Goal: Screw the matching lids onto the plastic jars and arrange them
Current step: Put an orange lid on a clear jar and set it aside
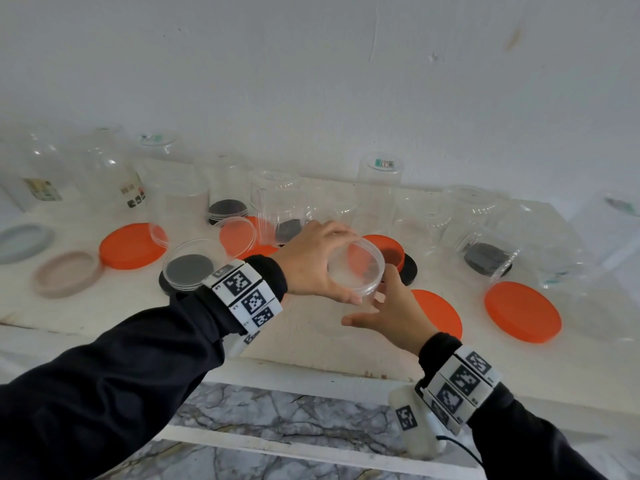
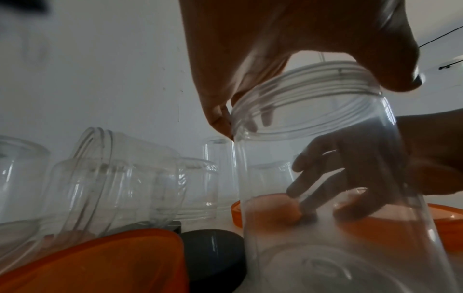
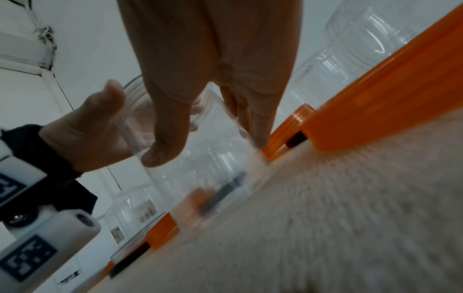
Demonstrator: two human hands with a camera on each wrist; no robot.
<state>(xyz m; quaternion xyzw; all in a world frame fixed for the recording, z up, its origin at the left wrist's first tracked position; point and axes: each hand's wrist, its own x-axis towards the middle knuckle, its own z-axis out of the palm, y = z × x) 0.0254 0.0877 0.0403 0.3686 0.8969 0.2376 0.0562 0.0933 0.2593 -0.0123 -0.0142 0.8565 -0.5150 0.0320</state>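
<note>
A clear plastic jar with no lid stands upright on the white table, near its middle. My left hand grips the jar's threaded rim from above with thumb and fingers curled round it. My right hand is low at the jar's right side. Its thumb lies on the near wall and its straight fingers on the far wall. Orange lids, black lids and clear lids lie around it.
Several clear jars stand upside down along the back wall, and one lies on its side at the right. A grey lid and a beige lid lie far left. The table's front edge runs below my wrists.
</note>
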